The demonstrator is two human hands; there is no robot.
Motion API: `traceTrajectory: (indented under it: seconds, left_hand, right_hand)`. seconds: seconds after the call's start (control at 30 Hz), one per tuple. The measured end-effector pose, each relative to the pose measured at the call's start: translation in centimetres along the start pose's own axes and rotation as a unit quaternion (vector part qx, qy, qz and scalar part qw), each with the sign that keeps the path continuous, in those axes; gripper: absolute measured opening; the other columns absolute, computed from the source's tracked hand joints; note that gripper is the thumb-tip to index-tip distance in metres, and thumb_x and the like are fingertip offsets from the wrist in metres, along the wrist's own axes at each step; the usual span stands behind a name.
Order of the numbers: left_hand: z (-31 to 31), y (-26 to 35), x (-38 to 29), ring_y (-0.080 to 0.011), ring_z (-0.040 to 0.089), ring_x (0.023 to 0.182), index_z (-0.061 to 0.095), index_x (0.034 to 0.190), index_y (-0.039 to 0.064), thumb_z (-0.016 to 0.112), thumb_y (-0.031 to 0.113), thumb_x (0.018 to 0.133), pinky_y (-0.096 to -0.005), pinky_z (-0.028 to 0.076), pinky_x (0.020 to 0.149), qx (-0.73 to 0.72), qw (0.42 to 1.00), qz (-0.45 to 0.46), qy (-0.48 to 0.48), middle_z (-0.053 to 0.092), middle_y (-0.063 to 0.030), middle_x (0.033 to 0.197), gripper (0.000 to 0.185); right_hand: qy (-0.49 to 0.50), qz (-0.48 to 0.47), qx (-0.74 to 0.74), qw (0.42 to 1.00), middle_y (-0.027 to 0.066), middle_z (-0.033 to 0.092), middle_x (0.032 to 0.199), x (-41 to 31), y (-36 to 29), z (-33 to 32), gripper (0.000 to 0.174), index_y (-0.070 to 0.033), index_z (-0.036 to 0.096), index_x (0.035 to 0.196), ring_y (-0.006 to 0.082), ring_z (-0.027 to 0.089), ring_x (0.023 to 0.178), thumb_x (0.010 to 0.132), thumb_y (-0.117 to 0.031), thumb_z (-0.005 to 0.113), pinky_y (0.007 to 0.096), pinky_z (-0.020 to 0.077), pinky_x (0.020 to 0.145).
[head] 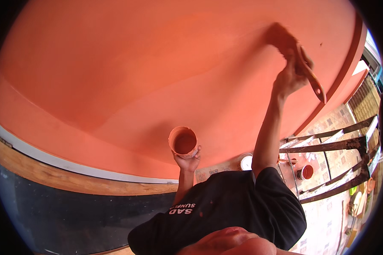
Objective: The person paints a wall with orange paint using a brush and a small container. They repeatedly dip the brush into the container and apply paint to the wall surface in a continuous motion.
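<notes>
A wide flat paintbrush [279,36] is gripped in my right hand [295,71], which is raised at the upper right. Its bristles are dark with paint and lie at the orange-red wall [194,95]; its handle, with a hole near the tip, points down and right. Lower and nearer the centre, my left hand [190,161] holds a round paint pot [183,142] from below and the side. The pot's mouth faces me, its rim is smeared with orange paint, and reddish paint shows inside. Some wall areas are a deeper orange than others.
Black ladder frames [325,145] stand at the right over a patterned tile floor [332,197]. An open paint can [305,172] and a white-topped container [246,163] rest below. A wooden frame [67,178] with dark glass [83,220] runs along the lower left.
</notes>
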State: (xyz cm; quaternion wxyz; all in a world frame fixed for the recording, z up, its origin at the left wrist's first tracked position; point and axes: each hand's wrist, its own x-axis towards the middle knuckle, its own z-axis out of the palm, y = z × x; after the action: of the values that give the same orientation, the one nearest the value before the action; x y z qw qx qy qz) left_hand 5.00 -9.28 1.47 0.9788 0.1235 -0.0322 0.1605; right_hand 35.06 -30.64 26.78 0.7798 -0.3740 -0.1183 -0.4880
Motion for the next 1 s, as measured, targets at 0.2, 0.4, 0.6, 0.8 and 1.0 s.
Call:
traceTrajectory:
  seconds: [0.2, 0.4, 0.6, 0.8, 1.0]
  left_hand:
    - [-0.5, -0.5, 0.9, -0.0329, 0.056, 0.1, 0.051, 0.14, 0.012, 0.059, 0.056, 0.089, -0.0312, 0.053, 0.063, 0.002, 1.0, -0.01, 0.013, 0.057, -0.0154, 0.131, 0.068]
    - [0.0, -1.7, 2.2, -0.0343, 0.058, 0.1, 0.052, 0.14, 0.012, 0.059, 0.055, 0.089, -0.0313, 0.053, 0.063, -0.015, 0.997, -0.019, 0.074, 0.057, -0.0152, 0.13, 0.067]
    - [0.2, -2.6, 2.5, -0.0347, 0.058, 0.1, 0.051, 0.14, 0.012, 0.057, 0.056, 0.091, -0.0316, 0.054, 0.065, -0.012, 0.998, -0.055, 0.009, 0.055, -0.0157, 0.132, 0.066]
    - [-0.5, -1.9, 1.8, -0.035, 0.059, 0.1, 0.051, 0.139, 0.013, 0.057, 0.059, 0.09, -0.032, 0.054, 0.064, 0.005, 0.998, -0.061, 0.027, 0.056, -0.0151, 0.132, 0.067]
    - [-0.5, -1.9, 2.8, -0.0369, 0.06, 0.093, 0.058, 0.13, 0.016, 0.06, 0.065, 0.085, -0.0335, 0.05, 0.059, 0.009, 0.993, -0.057, 0.099, 0.063, -0.0061, 0.115, 0.067]
  right_hand:
    - [-0.164, -0.293, -0.195, 0.921, 0.0195, 0.069, 0.095, -5.9, -1.0, 0.9, 0.023, 0.003, 0.067, 0.116, 0.0318, 0.066, 0.081, 0.094, -0.003, 0.062, 0.0398, 0.0551, 0.068]
    - [-0.396, -0.23, 0.046, 0.888, 0.0168, 0.069, 0.101, -16.6, -3.9, 2.8, 0.021, -0.005, 0.069, 0.087, 0.028, 0.065, 0.074, 0.077, -0.023, 0.065, 0.0354, 0.0516, 0.059]
    - [-0.122, 0.176, 0.162, 0.963, 0.0135, 0.067, 0.116, -5.5, 1.1, -1.2, 0.026, 0.005, 0.065, 0.118, 0.0207, 0.066, 0.102, 0.094, -0.005, 0.069, 0.0332, 0.0549, 0.09]
    - [0.053, -0.084, -0.136, 0.986, 0.0146, 0.07, 0.104, 0.8, 3.8, -4.6, 0.02, 0.008, 0.064, 0.113, 0.0239, 0.069, 0.094, 0.096, -0.003, 0.067, 0.0352, 0.0562, 0.089]
    - [-0.255, -0.289, -0.176, 0.906, 0.0128, 0.068, 0.101, -11.4, -2.5, 0.6, 0.032, -0.011, 0.075, 0.1, 0.0262, 0.064, 0.078, 0.071, -0.018, 0.067, 0.0363, 0.0522, 0.061]
